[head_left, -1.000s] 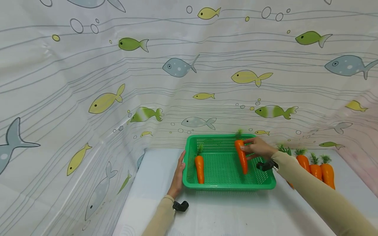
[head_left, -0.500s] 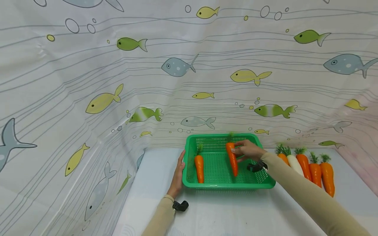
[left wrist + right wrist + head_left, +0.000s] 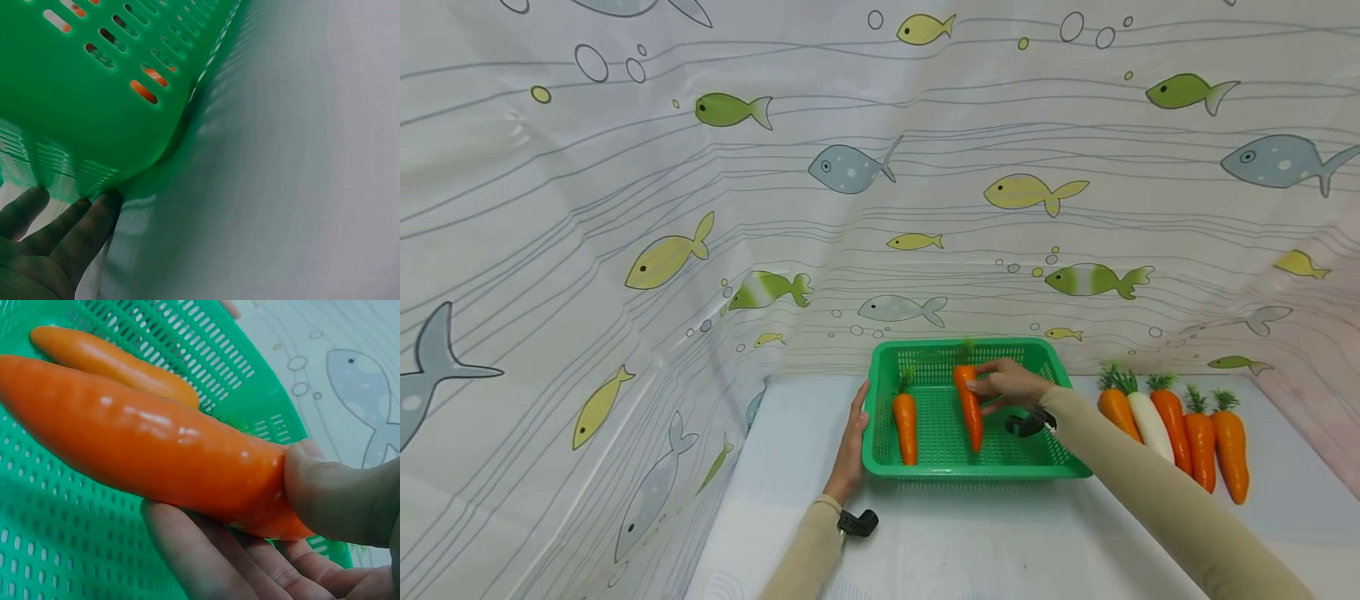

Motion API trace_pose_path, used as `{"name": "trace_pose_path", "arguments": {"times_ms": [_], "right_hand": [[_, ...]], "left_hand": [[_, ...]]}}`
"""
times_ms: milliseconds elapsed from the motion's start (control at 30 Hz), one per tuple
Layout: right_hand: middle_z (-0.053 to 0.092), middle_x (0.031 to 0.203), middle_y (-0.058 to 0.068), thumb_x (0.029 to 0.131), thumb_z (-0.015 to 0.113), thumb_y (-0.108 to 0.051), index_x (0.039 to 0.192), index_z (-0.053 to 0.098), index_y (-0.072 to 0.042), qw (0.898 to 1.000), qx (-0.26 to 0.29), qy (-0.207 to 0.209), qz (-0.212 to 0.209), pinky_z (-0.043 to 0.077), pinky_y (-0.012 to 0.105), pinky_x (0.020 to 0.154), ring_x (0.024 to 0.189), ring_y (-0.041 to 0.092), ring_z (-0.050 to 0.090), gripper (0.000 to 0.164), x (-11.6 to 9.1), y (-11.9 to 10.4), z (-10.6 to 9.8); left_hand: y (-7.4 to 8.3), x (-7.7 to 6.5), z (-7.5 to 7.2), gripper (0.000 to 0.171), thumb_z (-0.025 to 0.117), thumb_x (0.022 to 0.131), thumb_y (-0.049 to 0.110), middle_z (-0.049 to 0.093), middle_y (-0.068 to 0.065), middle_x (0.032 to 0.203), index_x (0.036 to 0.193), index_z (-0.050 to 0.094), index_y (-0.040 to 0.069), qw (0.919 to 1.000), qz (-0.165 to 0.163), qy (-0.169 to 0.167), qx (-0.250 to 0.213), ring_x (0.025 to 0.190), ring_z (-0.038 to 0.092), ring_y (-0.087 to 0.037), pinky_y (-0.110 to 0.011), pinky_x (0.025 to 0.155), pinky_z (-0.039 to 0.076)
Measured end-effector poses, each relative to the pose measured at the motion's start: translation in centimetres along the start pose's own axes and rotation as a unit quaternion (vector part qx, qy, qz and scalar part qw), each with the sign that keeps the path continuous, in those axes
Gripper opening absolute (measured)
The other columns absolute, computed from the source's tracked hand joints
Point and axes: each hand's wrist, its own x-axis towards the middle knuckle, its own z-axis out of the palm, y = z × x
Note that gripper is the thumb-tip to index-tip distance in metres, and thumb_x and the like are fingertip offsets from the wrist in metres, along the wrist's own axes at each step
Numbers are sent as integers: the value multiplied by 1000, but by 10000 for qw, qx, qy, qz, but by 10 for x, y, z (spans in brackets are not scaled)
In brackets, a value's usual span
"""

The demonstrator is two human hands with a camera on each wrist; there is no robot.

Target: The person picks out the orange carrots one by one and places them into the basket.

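Note:
My right hand (image 3: 1011,383) grips an orange carrot (image 3: 970,410) near its leafy top, with the tip slanting down inside a green plastic basket (image 3: 992,472). In the right wrist view the thumb presses one side of that carrot (image 3: 169,447) and the fingers lie under it. Another carrot (image 3: 906,427) lies along the basket's left wall, apart from the held one. My left hand (image 3: 850,446) rests against the outside of the basket's left side. Seen from the left wrist, its straight fingers (image 3: 84,234) touch the slotted wall.
To the right of the basket, a white radish (image 3: 1151,425) lies in a row with several carrots (image 3: 1231,454) on the white table (image 3: 970,533). A fish-print sheet (image 3: 865,250) rises behind and on the left.
My right hand has moved left inside the basket with the carrot, towards the one lying there. The radish and carrots at the right are more uncovered. My left hand has stayed in place.

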Motion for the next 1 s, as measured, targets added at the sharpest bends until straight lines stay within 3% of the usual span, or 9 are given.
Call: {"name": "trace_pose_path", "arguments": {"times_ms": [300, 633, 1000], "right_hand": [[64, 136, 34, 107, 62, -14, 158, 30, 16, 9998, 128, -106, 96, 64, 50, 92, 117, 40, 72, 67, 15, 3, 14], [58, 141, 38, 108, 61, -14, 160, 20, 16, 9991, 276, -255, 172, 63, 51, 92, 126, 47, 66, 73, 25, 8, 27], [58, 142, 38, 108, 61, -14, 160, 21, 15, 9980, 404, -341, 337, 63, 51, 93, 128, 49, 65, 72, 32, 16, 35]], "left_hand": [[2, -2, 0, 57, 20, 115, 39, 13, 0, 180, 172, 16, 34, 10000, -24, 12, -85, 166, 12, -33, -69, 129, 9], [1, -2, 1, 57, 23, 115, 38, 13, 3, 179, 171, 16, 35, 10000, -57, 32, -35, 166, 13, -29, -66, 130, 8], [-1, -1, 0, 57, 22, 115, 39, 13, 2, 180, 171, 16, 37, 10000, -37, 9, -7, 166, 13, -30, -67, 130, 9]]}}
